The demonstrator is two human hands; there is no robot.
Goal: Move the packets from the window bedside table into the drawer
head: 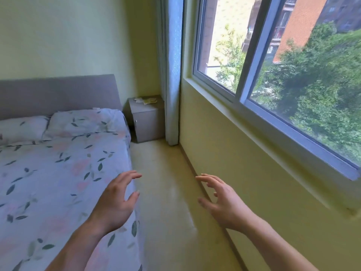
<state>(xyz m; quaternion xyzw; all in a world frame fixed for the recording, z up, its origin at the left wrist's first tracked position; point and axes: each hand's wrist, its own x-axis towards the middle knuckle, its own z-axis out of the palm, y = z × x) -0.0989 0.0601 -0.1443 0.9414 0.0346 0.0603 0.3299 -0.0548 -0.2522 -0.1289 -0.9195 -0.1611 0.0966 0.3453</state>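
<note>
Head view shows both hands, left (114, 200) and right (221, 202), spread and empty. Packets (145, 100) lie on the far bedside table (148, 122). Loose, overlapping packets could slip off during a hurried grab.

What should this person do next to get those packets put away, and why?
Probably walk forward along the floor strip toward the bedside table. The packets lie on its top in the far corner by the curtain, well beyond both hands. The left hand and right hand are open and hold nothing, so nothing needs setting down first.
</note>
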